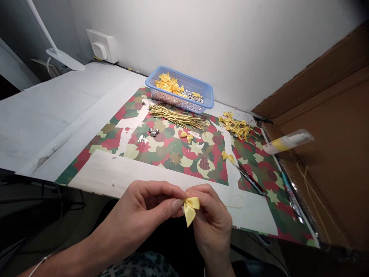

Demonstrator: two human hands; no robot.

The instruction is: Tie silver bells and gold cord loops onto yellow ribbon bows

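Just in front of the table's near edge, a yellow satin ribbon bow [190, 209] is pinched between my two hands. My left hand [150, 211] has thumb and forefinger closed at the bow's left side. Curled fingers of my right hand [211, 215] press on it from the right, partly behind the ribbon. Whatever else the fingertips may hold is hidden. On the table beyond lie a loose yellow bow [187, 137], another bow [228, 157], a few small silver bells [153, 132] and a bundle of gold twist ties [175, 117].
A blue plastic basket [207, 94] with yellow bows and silver bells stands against the wall. More bows with gold ties [236, 126] lie at right, near tweezers [250, 179] and a clear tube-shaped bottle [288, 141]. Cardboard [325, 154] borders the right side; a lamp base [65, 59] stands far left.
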